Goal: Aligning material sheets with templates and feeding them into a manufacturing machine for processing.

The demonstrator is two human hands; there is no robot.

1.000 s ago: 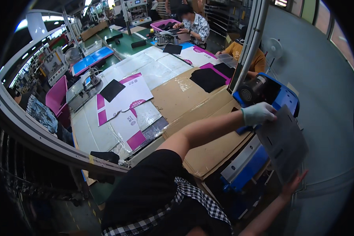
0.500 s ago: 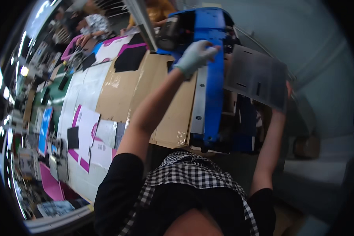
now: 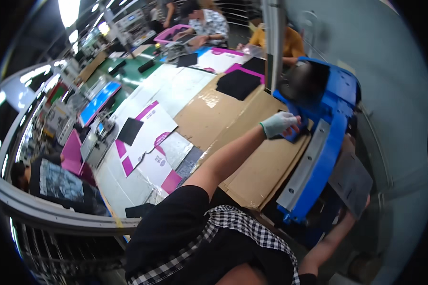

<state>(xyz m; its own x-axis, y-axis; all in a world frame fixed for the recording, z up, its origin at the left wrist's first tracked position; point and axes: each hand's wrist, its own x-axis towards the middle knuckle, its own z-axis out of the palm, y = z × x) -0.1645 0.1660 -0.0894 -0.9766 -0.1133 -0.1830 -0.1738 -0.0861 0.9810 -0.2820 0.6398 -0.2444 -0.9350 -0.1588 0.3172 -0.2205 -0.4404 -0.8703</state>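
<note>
My left hand [image 3: 279, 125] wears a pale glove with bare fingertips. It hovers at the near side of a blue machine [image 3: 340, 114], above a dark flat piece [image 3: 297, 137] at the cardboard's edge. Its fingers are curled together, and whether anything is between them I cannot make out. On the machine's far right side, my right hand [image 3: 367, 202] grips the edge of a translucent grey plastic sheet [image 3: 351, 183] with narrow slots. The sheet hides most of that hand. A metal strip [image 3: 303, 164] runs along the machine's blue arm.
Brown cardboard [image 3: 252, 166] covers the table beside the machine. Black pieces [image 3: 241, 84] and white-and-magenta printed boards [image 3: 150, 137] lie on it. A metal post [image 3: 272, 47] rises behind. Co-workers sit at the far side, one in a yellow top [image 3: 292, 42].
The view has swung, so the table and co-workers show more fully. My left hand has drawn back from over the blue arm to its left side. My right hand still holds the sheet, now tilted more steeply.
</note>
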